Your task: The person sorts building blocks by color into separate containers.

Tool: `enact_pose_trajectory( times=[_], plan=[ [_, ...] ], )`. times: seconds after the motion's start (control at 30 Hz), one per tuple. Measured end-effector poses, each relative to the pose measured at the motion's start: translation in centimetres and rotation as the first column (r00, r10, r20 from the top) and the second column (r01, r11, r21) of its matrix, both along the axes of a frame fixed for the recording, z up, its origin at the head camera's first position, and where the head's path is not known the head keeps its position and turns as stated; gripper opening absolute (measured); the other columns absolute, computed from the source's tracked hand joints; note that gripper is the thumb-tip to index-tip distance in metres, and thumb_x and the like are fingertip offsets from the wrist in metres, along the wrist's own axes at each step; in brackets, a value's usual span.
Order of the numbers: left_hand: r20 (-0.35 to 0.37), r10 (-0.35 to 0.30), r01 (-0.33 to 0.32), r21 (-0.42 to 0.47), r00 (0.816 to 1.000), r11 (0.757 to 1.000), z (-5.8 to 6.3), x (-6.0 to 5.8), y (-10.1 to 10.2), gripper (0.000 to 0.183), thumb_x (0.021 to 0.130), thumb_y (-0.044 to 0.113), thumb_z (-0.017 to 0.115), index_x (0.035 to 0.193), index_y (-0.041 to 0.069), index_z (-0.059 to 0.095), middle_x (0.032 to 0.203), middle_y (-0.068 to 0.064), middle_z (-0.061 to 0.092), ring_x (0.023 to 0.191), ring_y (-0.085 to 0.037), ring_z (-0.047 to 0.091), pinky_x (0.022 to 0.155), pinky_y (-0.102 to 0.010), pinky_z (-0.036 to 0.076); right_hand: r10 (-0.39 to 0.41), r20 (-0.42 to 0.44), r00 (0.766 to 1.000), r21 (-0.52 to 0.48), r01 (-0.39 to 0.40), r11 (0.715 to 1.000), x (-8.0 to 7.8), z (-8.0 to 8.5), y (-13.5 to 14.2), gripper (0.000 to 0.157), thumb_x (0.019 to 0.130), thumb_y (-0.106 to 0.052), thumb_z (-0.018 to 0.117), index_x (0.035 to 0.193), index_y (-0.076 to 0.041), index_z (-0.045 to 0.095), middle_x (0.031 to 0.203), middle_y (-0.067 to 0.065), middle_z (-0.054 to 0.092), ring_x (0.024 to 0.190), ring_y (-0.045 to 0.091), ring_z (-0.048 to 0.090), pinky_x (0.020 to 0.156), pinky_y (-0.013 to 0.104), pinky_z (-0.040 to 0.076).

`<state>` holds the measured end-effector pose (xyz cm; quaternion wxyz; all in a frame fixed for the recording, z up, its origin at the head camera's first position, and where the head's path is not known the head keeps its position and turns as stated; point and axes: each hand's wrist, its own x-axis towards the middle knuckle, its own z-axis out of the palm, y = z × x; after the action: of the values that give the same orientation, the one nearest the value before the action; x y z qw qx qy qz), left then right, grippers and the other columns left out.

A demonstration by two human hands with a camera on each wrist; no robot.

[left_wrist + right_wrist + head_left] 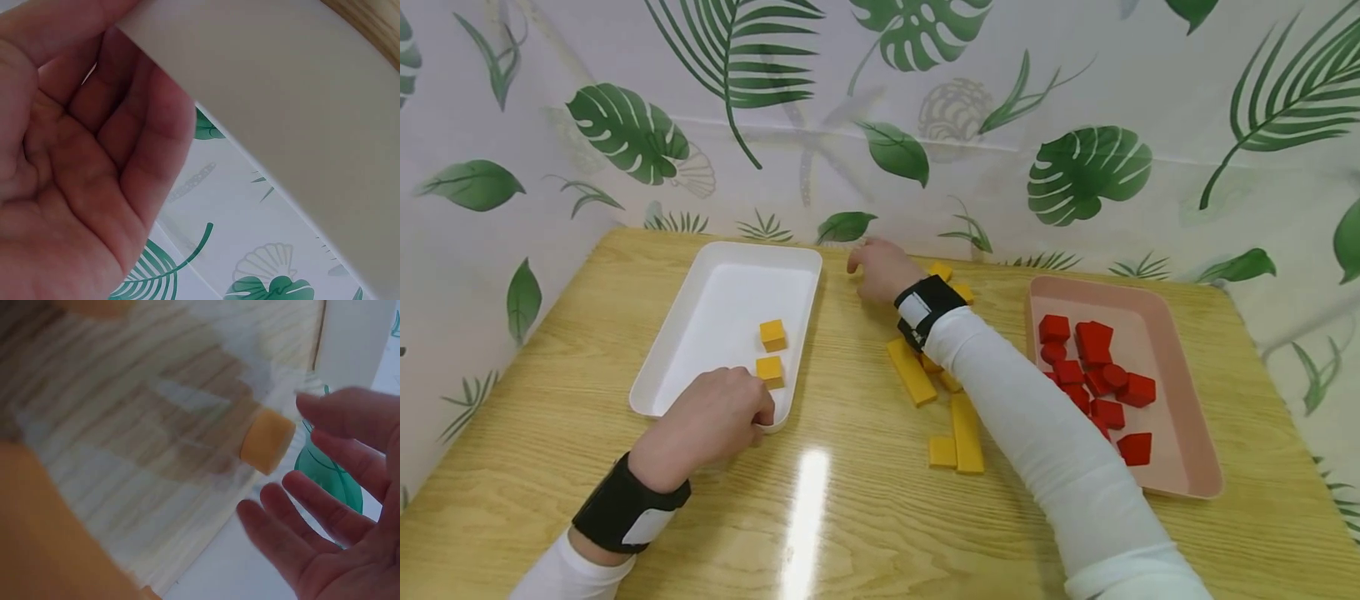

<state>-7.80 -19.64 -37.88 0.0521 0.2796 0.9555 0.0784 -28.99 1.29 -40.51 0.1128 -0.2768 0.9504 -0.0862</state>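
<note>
My left hand [715,421] holds the near right corner of a white tray [662,342] by its rim. In the left wrist view, the curled fingers [165,125] lie against the pale tray wall [262,119]. Two yellow cubes [772,335] sit inside that tray. Toward the back of the table, my right hand [883,271] reaches out with spread fingers. The right wrist view shows a small yellow block [267,440] just off the fingertips, apart from them. More yellow blocks [912,371] lie around and partly under the right forearm.
A pink tray [1183,417] with several red blocks [1093,342] stands to the right, partly behind the right sleeve. Long and short yellow pieces [967,433] lie mid-table. A leaf-patterned cloth [820,125] rises along the table's back edge.
</note>
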Motion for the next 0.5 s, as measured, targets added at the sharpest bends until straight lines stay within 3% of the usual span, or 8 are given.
enact_pose_trajectory(
  times=[0.13,0.5],
  plan=[
    [0.013,0.006,-0.006,-0.004,1.0,1.0,0.15,-0.04,0.17,0.024,0.06,0.006,0.068,0.056,0.027,0.056,0.056,0.016,0.045,0.055,-0.006,0.042,0.051,-0.025,0.038,0.011,0.017,1.0,0.04,-0.011,0.999,0.27,-0.02,0.06,0.023,0.082,-0.01,0.058,0.104,-0.013,0.065,0.103,0.002,0.058,0.093,0.018,0.046,0.087,0.029,0.037],
    [0.018,0.017,-0.017,-0.004,1.0,1.0,0.14,0.01,0.14,0.023,0.06,0.006,0.069,0.058,0.026,0.059,0.059,0.014,0.049,0.056,-0.006,0.045,0.051,-0.026,0.04,-0.006,0.021,1.0,0.042,0.005,0.999,0.67,0.19,-0.1,0.017,0.082,-0.01,0.06,0.098,-0.012,0.066,0.096,0.001,0.057,0.089,0.017,0.047,0.082,0.028,0.039]
  ],
)
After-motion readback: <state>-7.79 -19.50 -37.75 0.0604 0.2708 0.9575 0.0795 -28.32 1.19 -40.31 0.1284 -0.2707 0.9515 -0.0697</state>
